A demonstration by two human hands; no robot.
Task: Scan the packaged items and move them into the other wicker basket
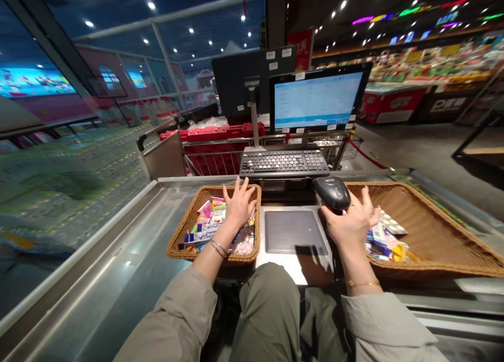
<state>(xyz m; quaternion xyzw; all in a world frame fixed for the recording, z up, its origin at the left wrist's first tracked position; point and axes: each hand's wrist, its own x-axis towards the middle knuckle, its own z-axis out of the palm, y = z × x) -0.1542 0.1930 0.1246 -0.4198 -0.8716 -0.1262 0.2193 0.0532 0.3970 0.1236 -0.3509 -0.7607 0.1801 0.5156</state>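
Observation:
My left hand (pixel 238 207) is over the left wicker basket (pixel 173 246), its fingers spread and nothing visible in them. Below it lie small colourful packets (pixel 208 228), several of them blue and white. My right hand (pixel 350 223) is beside a black handheld barcode scanner (pixel 333 193), between the grey plate and the right wicker basket (pixel 444 236). Its fingers are apart; the scanner hides part of them, and whether they touch it is unclear. Packets (pixel 384 244) and a sheet with pale round pieces (pixel 391 223) lie at the right basket's near left end.
The flat grey plate (pixel 295 233) sits between the baskets. Behind it stand a black keyboard (pixel 283 162) and a lit monitor (pixel 318 100). A metal counter (pixel 134 246) extends to the left. Beyond are a cart with red crates (pixel 220 133) and a red freezer (pixel 394 104).

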